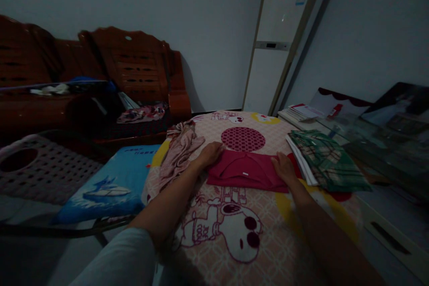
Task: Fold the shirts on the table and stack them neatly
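Observation:
A folded magenta garment [246, 170] lies on a table covered by a pink cartoon-print cloth [234, 232]. My left hand [209, 154] rests flat on the garment's left end, fingers stretched out. My right hand [284, 167] lies flat on its right end, fingers apart. Left of my left hand sits a crumpled beige-pink garment [179, 152]. To the right of my right hand is a folded green plaid cloth [326, 163] on top of other folded pieces.
A dark wooden sofa [134, 62] with scattered items stands at the back left. A blue cushion [110, 183] and a perforated plastic stool [43, 165] are at the left. Papers [301, 111] and a glass-topped cabinet [385, 143] are at the right. A tall white air conditioner [281, 31] stands behind.

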`<state>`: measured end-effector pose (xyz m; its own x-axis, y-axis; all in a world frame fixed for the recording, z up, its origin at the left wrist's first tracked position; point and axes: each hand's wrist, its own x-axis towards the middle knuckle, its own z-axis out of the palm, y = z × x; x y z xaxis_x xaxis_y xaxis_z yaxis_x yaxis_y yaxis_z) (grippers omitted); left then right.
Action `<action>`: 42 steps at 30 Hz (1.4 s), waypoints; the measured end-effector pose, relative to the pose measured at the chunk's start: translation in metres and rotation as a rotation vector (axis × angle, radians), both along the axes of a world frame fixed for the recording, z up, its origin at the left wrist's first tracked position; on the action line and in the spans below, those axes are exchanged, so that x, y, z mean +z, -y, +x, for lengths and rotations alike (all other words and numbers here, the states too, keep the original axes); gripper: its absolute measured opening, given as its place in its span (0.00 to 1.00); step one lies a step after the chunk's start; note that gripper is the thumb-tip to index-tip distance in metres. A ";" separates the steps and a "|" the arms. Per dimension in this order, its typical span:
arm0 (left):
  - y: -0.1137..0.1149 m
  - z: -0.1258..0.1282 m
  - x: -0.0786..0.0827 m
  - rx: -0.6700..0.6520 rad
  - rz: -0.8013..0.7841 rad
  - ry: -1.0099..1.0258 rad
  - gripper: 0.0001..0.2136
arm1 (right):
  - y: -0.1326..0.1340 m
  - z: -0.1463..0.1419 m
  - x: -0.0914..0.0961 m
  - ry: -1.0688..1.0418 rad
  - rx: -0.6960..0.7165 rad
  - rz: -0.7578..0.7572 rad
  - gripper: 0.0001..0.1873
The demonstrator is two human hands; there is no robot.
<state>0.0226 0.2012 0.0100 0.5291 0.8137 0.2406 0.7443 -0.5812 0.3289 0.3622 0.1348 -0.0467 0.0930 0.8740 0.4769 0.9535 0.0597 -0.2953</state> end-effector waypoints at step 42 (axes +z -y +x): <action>0.070 0.042 0.019 -0.398 0.041 -0.051 0.14 | 0.027 -0.026 0.039 -0.642 -0.001 0.018 0.16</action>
